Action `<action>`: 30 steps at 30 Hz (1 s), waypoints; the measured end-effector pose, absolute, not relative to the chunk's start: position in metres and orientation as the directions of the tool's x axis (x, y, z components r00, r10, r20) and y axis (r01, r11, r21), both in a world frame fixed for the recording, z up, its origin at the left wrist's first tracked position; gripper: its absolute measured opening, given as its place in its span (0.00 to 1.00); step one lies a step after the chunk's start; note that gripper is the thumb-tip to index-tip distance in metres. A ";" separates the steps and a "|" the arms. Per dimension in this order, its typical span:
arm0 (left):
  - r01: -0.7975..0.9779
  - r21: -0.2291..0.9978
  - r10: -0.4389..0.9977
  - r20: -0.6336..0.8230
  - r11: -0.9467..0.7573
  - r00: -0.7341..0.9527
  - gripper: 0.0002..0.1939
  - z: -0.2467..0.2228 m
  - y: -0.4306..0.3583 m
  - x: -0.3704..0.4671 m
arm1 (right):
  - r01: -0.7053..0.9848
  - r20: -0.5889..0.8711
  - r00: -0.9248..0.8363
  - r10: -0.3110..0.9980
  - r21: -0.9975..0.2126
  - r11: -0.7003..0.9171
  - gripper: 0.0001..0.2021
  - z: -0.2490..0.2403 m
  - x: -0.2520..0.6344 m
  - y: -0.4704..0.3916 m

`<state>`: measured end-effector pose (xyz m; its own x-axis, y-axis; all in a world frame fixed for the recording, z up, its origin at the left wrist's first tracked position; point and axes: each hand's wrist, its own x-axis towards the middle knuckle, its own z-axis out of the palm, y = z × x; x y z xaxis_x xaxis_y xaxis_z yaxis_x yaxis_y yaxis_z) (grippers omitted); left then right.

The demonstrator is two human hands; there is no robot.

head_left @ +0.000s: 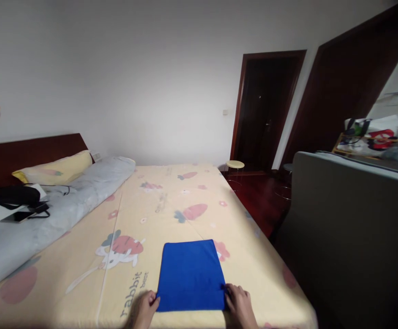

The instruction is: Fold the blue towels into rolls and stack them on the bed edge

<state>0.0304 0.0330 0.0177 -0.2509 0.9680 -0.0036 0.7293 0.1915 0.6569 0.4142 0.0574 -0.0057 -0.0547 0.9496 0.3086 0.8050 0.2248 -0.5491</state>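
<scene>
A blue cloth point(191, 274) lies flat in a near-square shape on the bed's yellow printed sheet point(171, 192), close to the near edge. My left hand point(147, 307) pinches the cloth's near left corner between thumb and fingers. At the near right side, my right hand point(239, 301) has its fingers closed on the cloth's edge, where the fabric bunches a little by the fingertips.
A rolled grey quilt point(82, 201) and a yellow pillow point(60, 169) lie at the left by the headboard, with a phone and black items. Right of the bed stand a round stool point(235, 164), a dark grey panel point(343, 237) and a cluttered shelf.
</scene>
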 end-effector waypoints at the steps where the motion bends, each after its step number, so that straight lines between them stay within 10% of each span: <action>1: 0.746 0.641 0.965 0.028 0.183 -0.261 0.07 0.016 0.032 0.033 | 0.833 0.365 -0.058 0.929 -0.495 0.246 0.14 -0.012 0.413 0.056; 9: 0.953 0.300 0.973 0.203 0.049 -0.114 0.19 0.038 0.019 0.074 | 0.902 0.525 -0.212 0.824 -0.219 0.372 0.18 -0.037 0.400 0.042; 30: 0.961 0.205 0.945 0.305 -0.188 0.119 0.15 0.000 0.012 0.082 | 0.820 0.272 -0.319 0.908 -0.401 0.408 0.18 -0.003 0.380 0.028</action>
